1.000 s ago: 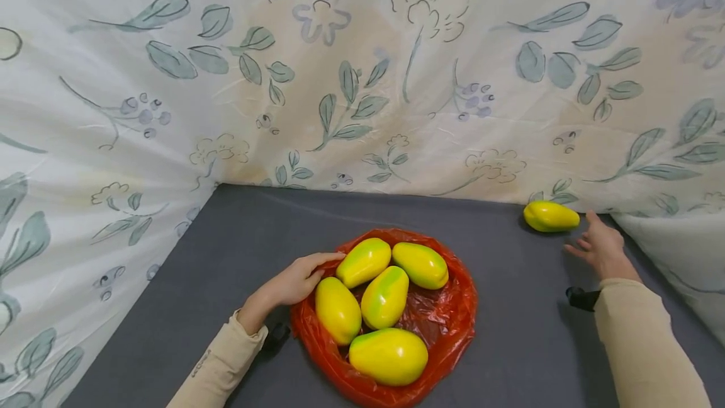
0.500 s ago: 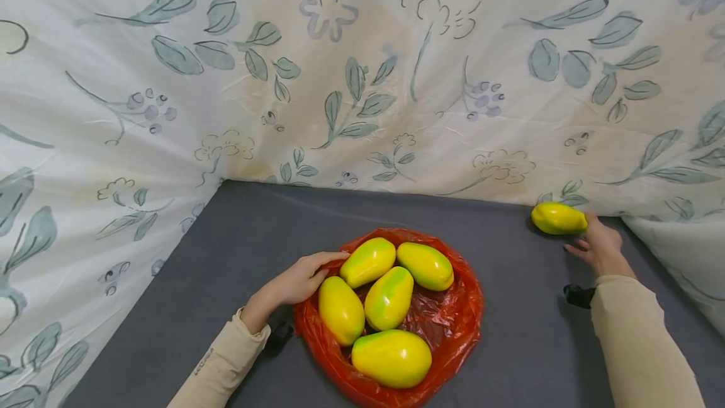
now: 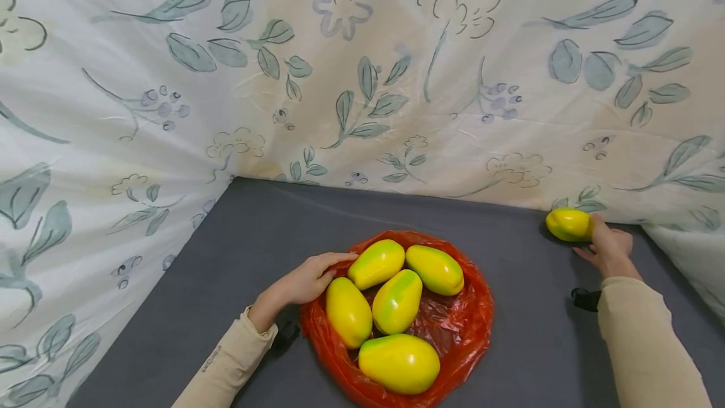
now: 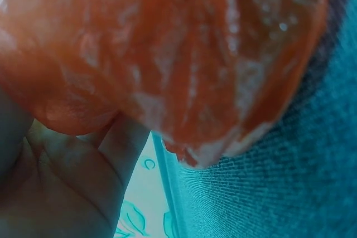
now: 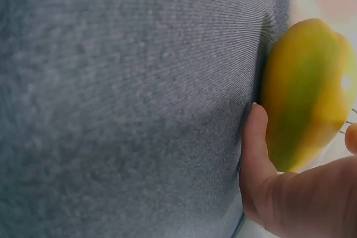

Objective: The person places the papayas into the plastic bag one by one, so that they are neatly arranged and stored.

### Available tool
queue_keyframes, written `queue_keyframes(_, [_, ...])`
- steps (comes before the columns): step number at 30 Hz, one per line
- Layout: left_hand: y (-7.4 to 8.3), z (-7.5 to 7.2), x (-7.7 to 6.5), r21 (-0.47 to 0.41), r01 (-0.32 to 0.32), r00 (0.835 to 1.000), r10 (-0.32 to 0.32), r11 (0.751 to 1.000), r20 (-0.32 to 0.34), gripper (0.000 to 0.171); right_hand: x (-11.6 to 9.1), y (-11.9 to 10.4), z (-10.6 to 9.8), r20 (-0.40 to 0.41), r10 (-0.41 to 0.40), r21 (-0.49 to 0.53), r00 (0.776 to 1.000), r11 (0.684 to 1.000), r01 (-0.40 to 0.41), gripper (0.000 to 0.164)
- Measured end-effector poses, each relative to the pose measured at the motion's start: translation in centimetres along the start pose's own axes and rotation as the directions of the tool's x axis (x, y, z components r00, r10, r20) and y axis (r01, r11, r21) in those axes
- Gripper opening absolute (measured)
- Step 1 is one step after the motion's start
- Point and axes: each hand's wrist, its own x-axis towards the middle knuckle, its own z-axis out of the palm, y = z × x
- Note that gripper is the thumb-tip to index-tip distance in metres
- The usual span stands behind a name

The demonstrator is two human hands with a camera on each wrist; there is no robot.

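A red plastic bag [image 3: 481, 323], its rim rolled into a wide ring, holds several yellow-green papayas [image 3: 399, 364]. At its left side my left hand [image 3: 303, 282] grips the rim, fingers over the edge and thumb outside. The left wrist view shows the bag's wrinkled side [image 4: 184, 71] hanging over the palm. One more papaya [image 3: 566, 224] lies on the table at the far right by the cloth. My right hand [image 3: 612, 247] is at its right end, fingers spread around it. In the right wrist view the extended thumb [image 5: 255, 143] lies along its table side.
A dark grey table [image 3: 272, 219] bears everything. Floral cloth [image 3: 351, 112] hangs along the back and left edges, with more whitish cloth [image 3: 688, 254] at the right. Small dark wrist cameras [image 3: 586, 299] sit under the sleeves.
My right hand has moved forward and around the end of the far papaya, now covering part of it. The left hand stays on the bag rim. The head view has shifted slightly left.
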Motion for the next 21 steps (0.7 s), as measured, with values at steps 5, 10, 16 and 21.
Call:
queue_keyframes(5, [-0.1,0.1,0.0,0.004,0.009,1.0,-0.009,1.0,0.003,0.046,0.5,-0.2,0.5,-0.027,0.003,-0.053,1.0,0.999,-0.004,0.091])
queue_keyframes(10, [-0.1,0.2,0.1,0.005,0.009,1.0,-0.009,1.0,0.006,0.046,0.6,-0.4,1.1,-0.049,-0.007,-0.087,0.999,0.996,0.002,0.102])
queue_keyframes(16, [-0.1,0.2,0.2,-0.004,0.018,1.0,-0.018,1.0,0.009,0.046,-0.6,-0.3,1.6,-0.034,-0.026,-0.097,0.999,0.995,0.023,0.115])
queue_keyframes(21, [-0.2,0.1,0.1,0.001,0.027,1.0,-0.027,1.0,0.007,0.046,-2.4,-0.8,2.1,-0.027,-0.032,-0.107,0.999,0.994,0.029,0.108])
